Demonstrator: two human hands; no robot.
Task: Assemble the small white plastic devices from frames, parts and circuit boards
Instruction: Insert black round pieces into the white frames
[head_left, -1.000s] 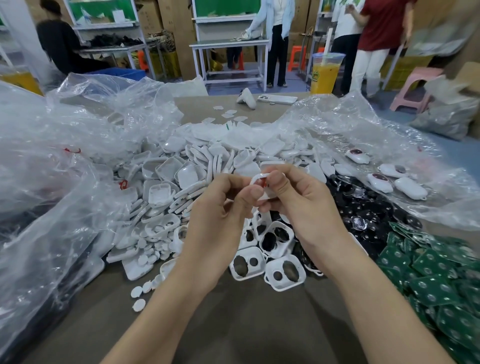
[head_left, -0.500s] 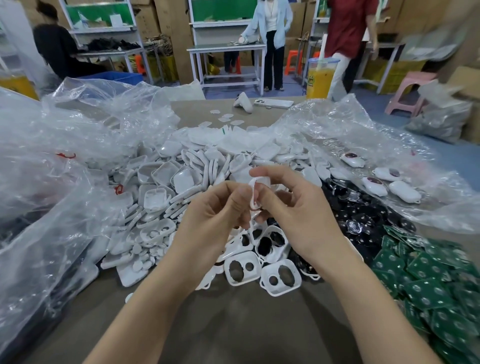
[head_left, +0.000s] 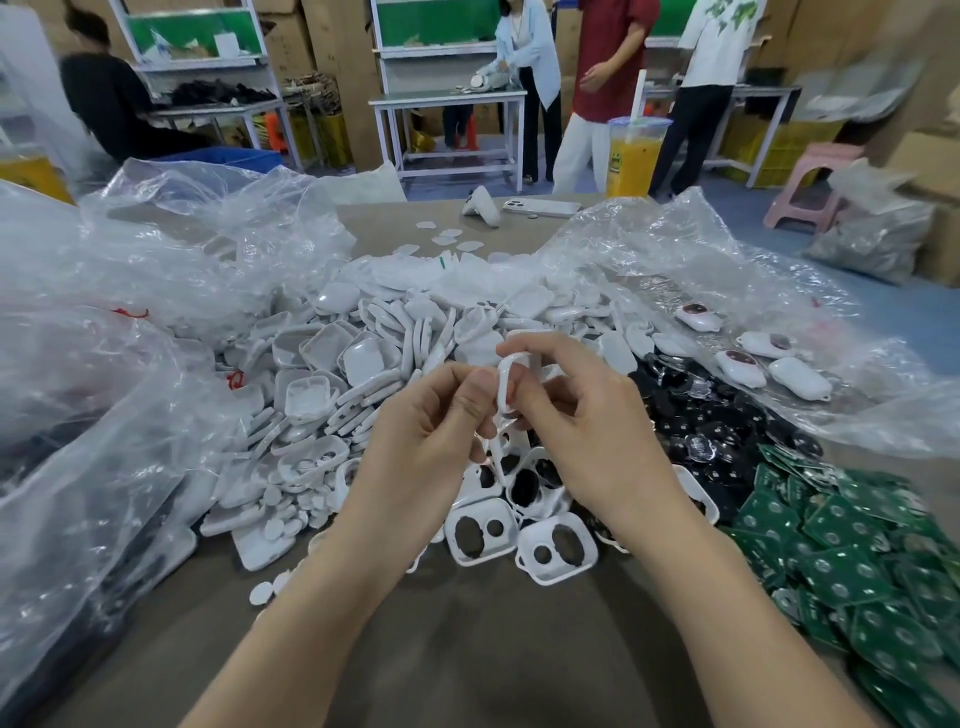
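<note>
Frame (head_left: 505, 382), small and white, held up on its edge over the heap of white parts (head_left: 332, 364) on the table (head_left: 467, 649); pinched from both sides, by curled fingers (head_left: 470, 408) of the left hand (head_left: 426, 431) and by the curled fingers of the right hand (head_left: 587, 415); hard to tell if a small piece sits inside, hidden by skin; could slip from a loose pinch and drop among the other frames (head_left: 480, 532) just below, then get lost; could bend or crack if squeezed too hard; green circuit boards (head_left: 841, 566) near on the right, easy to knock with a wrist.
</note>
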